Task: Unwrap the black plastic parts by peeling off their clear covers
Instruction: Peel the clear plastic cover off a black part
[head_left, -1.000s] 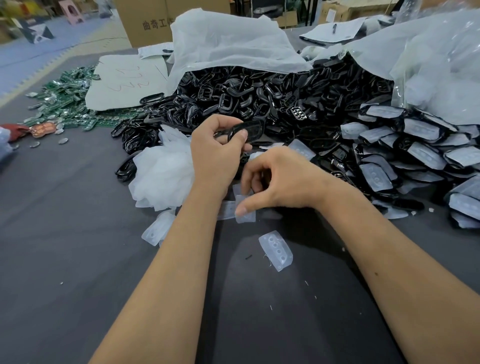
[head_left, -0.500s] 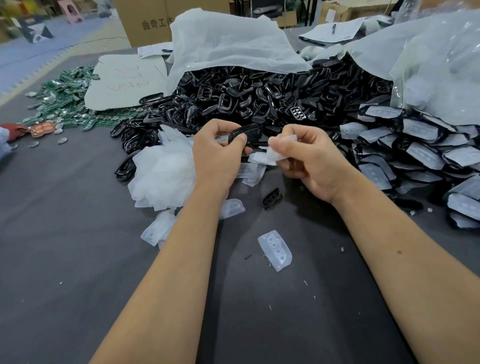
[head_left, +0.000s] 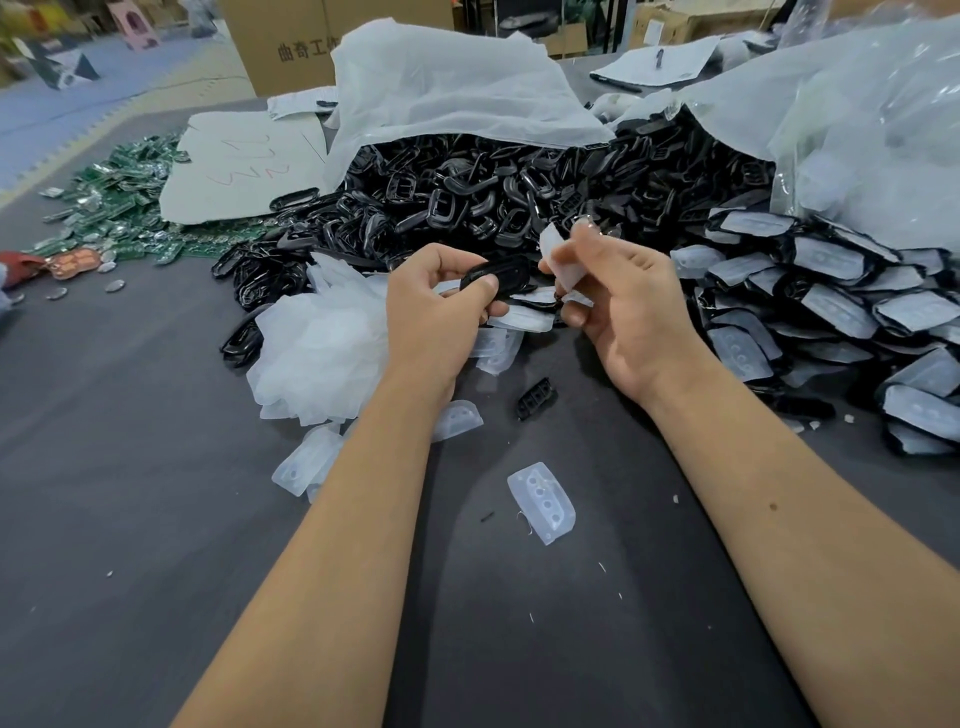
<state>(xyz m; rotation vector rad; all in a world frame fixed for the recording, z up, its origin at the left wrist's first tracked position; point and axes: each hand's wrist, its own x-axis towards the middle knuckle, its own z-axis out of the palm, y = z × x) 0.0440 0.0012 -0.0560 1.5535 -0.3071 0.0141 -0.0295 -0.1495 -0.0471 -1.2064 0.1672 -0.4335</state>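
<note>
Two hands: left hand grips a black part; right hand pinches a clear cover. White bag spills black parts.

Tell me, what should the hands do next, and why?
Probably the right hand should drop the clear cover it pinches. The cover looks already off the black part held in the left hand, and other loose covers already lie on the table.
</note>
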